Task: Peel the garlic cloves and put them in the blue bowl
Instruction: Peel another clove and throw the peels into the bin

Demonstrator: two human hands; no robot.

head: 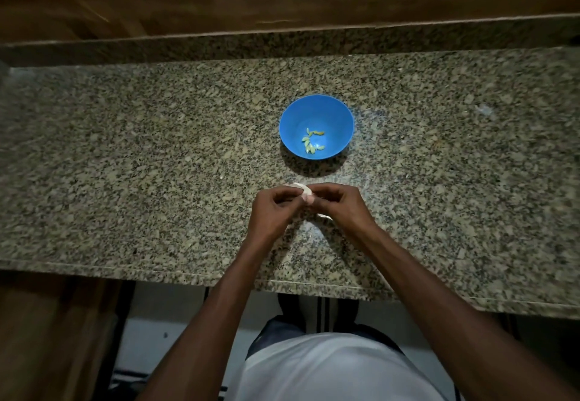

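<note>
- Both hands meet just below the middle of the frame, over the desk (pixel 157 162); the left hand (pixel 276 209) and right hand (pixel 337 204) have their fingers curled and pinched on a pale garlic clove (pixel 303 192).
- The blue bowl (pixel 332 111), just above the hands, holds several peeled cloves (pixel 312 140).
- The garlic looks light, firm and likely slippery once bare; its skin looks papery. Best pinched at the ends.
</note>
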